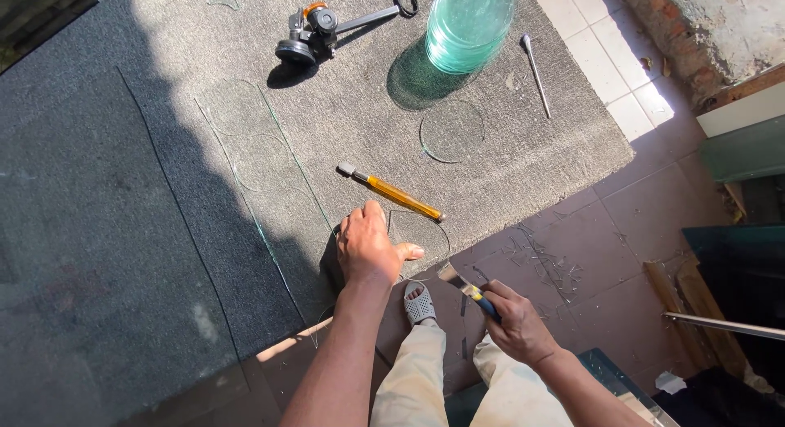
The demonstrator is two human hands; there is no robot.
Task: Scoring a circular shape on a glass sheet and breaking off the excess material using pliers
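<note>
My left hand (365, 249) presses flat on the glass strip (270, 190); my right hand (515, 322) grips pliers (466, 286). I judge the glass thin, brittle and sharp-edged, best nipped at the rim just beside my thumb.

I work over a grey carpeted worktop (98, 231), half in hard sunlight, half in shadow. Tiled floor (605, 239) to my right, white then brownish, littered with slivers. Crumbling wall (711, 26) beyond; dark panels (740, 255), possibly glass.
</note>
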